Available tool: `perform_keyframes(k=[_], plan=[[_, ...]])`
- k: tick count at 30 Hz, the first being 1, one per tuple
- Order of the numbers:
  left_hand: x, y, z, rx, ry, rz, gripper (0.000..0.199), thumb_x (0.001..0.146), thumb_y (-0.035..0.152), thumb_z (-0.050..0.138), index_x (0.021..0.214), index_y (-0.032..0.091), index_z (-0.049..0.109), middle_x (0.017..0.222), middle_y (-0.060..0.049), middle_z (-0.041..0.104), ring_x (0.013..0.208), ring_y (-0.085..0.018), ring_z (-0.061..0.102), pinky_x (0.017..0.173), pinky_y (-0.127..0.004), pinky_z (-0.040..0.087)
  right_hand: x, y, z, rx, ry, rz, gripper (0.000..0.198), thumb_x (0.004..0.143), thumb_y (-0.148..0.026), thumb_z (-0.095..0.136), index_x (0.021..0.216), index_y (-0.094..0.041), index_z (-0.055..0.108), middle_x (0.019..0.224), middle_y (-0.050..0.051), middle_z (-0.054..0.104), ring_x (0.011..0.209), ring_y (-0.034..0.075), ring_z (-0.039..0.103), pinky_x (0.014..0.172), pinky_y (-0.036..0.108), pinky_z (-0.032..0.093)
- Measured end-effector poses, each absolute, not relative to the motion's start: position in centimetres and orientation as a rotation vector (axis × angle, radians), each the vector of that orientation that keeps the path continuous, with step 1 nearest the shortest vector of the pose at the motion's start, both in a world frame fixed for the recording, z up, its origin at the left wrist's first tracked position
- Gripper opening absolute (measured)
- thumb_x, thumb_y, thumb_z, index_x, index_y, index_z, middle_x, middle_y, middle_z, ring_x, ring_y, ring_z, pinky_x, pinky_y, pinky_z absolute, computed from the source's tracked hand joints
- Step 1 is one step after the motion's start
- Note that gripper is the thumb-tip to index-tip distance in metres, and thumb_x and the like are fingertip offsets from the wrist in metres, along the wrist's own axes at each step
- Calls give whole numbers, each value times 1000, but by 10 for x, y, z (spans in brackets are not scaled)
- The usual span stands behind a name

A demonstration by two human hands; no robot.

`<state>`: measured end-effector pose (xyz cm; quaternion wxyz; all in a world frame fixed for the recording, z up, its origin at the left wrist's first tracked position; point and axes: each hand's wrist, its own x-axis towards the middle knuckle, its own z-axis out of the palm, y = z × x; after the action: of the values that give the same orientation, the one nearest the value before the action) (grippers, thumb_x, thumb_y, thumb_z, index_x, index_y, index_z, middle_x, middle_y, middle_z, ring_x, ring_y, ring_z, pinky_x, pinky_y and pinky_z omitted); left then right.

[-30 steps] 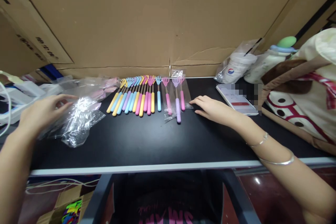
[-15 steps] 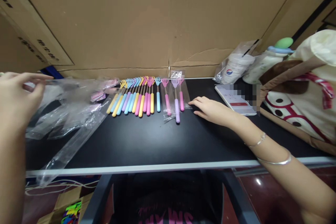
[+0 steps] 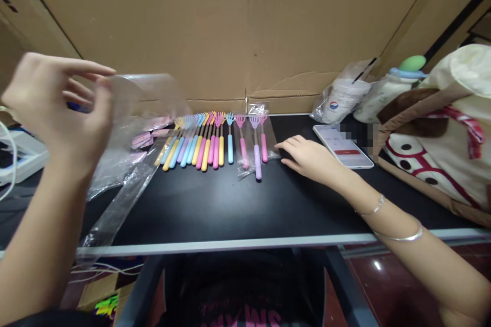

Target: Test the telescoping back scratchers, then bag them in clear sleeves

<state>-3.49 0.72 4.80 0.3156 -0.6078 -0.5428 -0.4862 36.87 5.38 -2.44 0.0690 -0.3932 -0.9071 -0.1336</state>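
Observation:
My left hand (image 3: 72, 97) is raised at the left, thumb and fingertips pinched on the edge of a clear plastic bag (image 3: 141, 94). The bag hangs over more clear bags (image 3: 115, 163) on the black table. My right hand (image 3: 303, 158) lies on the table with fingers stretched out, its fingertips at the edge of a bagged pink back scratcher (image 3: 264, 147). A purple back scratcher (image 3: 258, 163) and another pink one (image 3: 244, 153) lie beside it in clear film. Farther left, several yellow, blue, purple and pink back scratchers (image 3: 199, 150) lie in a row, claws away from me.
Right of my hand lie a phone (image 3: 351, 152), a cup in a plastic bag (image 3: 341, 99), a bottle (image 3: 395, 89) and a cream bag (image 3: 441, 148). Cardboard (image 3: 215, 25) stands behind. Small pink packets (image 3: 143, 140) and a white device (image 3: 23, 156) are at the left.
My left hand has moved right and up, and a clear bag now stretches from its fingertips. My right hand stays in almost the same place.

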Motion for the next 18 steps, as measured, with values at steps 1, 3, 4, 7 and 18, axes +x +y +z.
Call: perform_keyframes(k=[1,3,4,7,18], plan=[[-20,7,50,-1615,-1334,-1275,22,84,28,56,102,20,67,89,-1,60,58,-8,46,54,-24,38,366,52,-21,-1174,-2674,-391,30,91,-28,44,116,-18,58,110,14,64,106,29,55,85,42,48],[8,4,52,-1735,-1199,-1294,15,82,23,61,93,19,69,78,0,62,56,-7,48,53,-21,40,362,48,-13,-1125,-2560,-273,31,93,-31,44,117,-17,57,113,14,63,111,29,52,90,44,46],[21,2,52,-1808,-1136,-1297,12,82,20,61,93,19,68,79,0,64,58,-7,50,53,-20,40,359,46,-10,-1085,-2509,-166,32,93,-33,44,118,-18,57,115,14,62,113,29,51,93,45,45],[54,-3,45,-2033,-993,-1232,11,84,15,61,91,21,65,81,2,67,64,-8,56,59,-21,44,353,40,-6,-962,-2407,256,39,92,-40,47,126,-20,52,126,12,57,119,27,49,100,46,41],[89,-12,25,-2527,-640,-827,16,92,18,52,101,25,63,95,0,69,88,-13,63,76,-24,48,338,32,-11,-776,-1967,1159,29,85,-47,60,88,-18,56,88,4,65,87,18,62,85,34,48]])
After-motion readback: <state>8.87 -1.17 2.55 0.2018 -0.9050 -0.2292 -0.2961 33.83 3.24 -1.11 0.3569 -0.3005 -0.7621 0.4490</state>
